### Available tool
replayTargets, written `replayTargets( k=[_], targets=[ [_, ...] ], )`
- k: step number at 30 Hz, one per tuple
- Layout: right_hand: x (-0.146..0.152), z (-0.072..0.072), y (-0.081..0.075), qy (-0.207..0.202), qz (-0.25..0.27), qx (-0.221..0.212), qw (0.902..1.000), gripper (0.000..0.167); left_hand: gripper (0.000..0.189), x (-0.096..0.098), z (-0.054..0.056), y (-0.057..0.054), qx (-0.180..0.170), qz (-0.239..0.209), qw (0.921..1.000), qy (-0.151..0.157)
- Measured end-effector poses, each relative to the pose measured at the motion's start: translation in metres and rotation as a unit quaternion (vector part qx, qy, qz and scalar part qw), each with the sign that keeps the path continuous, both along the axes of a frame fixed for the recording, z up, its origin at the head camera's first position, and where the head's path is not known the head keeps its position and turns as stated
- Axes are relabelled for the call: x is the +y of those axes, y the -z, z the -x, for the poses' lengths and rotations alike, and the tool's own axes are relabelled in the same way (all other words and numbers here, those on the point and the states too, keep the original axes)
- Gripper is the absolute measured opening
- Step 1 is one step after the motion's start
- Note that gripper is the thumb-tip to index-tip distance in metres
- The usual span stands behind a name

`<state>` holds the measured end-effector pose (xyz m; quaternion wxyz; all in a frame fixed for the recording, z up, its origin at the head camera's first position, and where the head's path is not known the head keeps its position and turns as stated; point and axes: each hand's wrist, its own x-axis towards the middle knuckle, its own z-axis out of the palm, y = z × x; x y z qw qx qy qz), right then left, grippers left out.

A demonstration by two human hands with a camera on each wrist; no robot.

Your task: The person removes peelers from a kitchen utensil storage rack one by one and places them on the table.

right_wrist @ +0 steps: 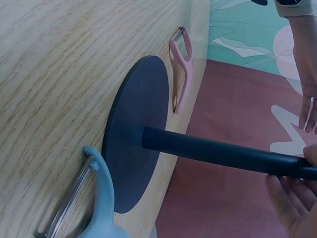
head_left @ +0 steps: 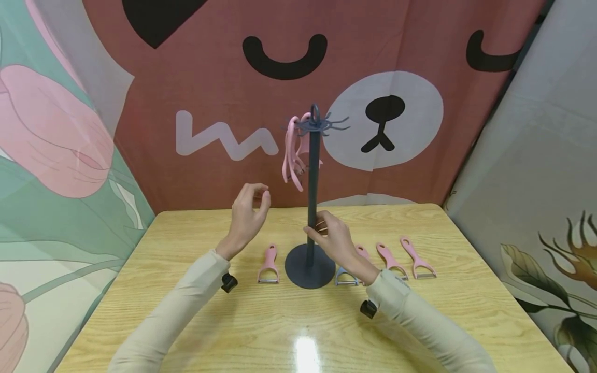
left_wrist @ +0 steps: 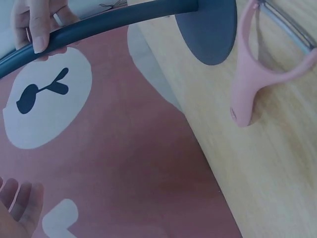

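Note:
A dark metal stand (head_left: pixel 313 181) with a round base (head_left: pixel 298 274) and a ring of hooks at its top rises from the table. My right hand (head_left: pixel 337 239) grips its pole low down, thumb on one side and fingers on the other, as the right wrist view also shows. Pink peelers (head_left: pixel 291 150) hang from hooks on the left of the stand, partly overlapping one another. In the air left of the pole is my left hand (head_left: pixel 248 213), fingers loosely bent and holding nothing. Below it, a pink peeler (head_left: pixel 270 259) lies beside the base.
Right of the base lie a blue peeler (head_left: pixel 342 273) and pink peelers, among them one partly behind my right wrist, one in the middle (head_left: pixel 386 255) and one farthest right (head_left: pixel 409 247). The wooden table (head_left: pixel 261 331) ends at a printed curtain (head_left: pixel 210 176).

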<state>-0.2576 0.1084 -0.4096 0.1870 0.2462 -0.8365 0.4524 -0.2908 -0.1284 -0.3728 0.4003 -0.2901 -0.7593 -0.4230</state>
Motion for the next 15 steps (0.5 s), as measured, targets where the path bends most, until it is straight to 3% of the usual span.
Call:
replayTargets(
  k=[8, 15],
  targets=[
    [0.0, -0.001, -0.001, 0.002, -0.007, 0.021, 0.9997, 0.021, 0.014, 0.003, 0.0, -0.015, 0.041, -0.029, 0.9986, 0.019],
    [-0.001, -0.001, -0.002, -0.002, -0.016, 0.028, 0.9995, 0.019, 0.016, 0.01, -0.005, -0.039, 0.102, -0.048, 0.9932, 0.03]
  ],
)
